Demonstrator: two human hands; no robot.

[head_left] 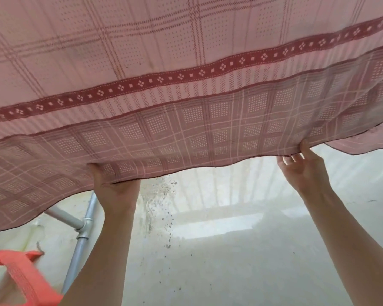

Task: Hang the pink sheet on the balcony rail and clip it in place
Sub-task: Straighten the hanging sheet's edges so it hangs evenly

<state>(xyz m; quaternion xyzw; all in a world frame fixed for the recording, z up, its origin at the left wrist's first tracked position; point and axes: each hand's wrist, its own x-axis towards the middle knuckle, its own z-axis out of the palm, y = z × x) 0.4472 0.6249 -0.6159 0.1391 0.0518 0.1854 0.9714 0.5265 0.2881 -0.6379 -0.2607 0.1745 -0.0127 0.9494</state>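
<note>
The pink sheet, checked with a dark red patterned band, spreads across the whole upper half of the view, with a doubled layer along its lower hem. My left hand grips the hem at lower left, thumb on the near side and fingers hidden behind the cloth. My right hand pinches the hem further right, thumb up against the fabric. The rail that carries the sheet is hidden behind it. No clip is in view.
A grey metal pipe with a tee joint rises at lower left. An orange mesh thing sits blurred in the bottom left corner. Below the sheet lies a pale, stained concrete wall and floor with dark specks.
</note>
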